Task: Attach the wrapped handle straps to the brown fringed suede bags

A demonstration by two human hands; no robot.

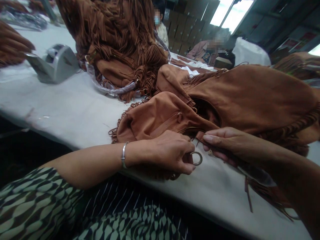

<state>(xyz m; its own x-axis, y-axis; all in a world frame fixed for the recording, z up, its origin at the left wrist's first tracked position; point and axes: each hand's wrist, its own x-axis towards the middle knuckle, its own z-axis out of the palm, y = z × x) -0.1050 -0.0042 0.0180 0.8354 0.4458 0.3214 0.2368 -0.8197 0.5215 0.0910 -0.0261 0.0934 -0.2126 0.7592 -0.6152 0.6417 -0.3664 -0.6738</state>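
A tan suede fringed bag point(235, 96) lies on the white table point(75, 110) in front of me. My left hand point(170, 153), with a silver bangle on its wrist, is closed around a metal ring point(197, 158) at the bag's near edge. My right hand point(225, 143) pinches a small brown strap tab point(200, 136) beside the ring, fingers pressed together. Fringe hangs under my right forearm over the table's front edge.
A heap of more brown fringed bags point(117, 43) sits behind, partly in clear plastic. A grey tape dispenser point(53, 63) stands at the left. Two people sit at the far side near stacked cardboard boxes point(190, 23).
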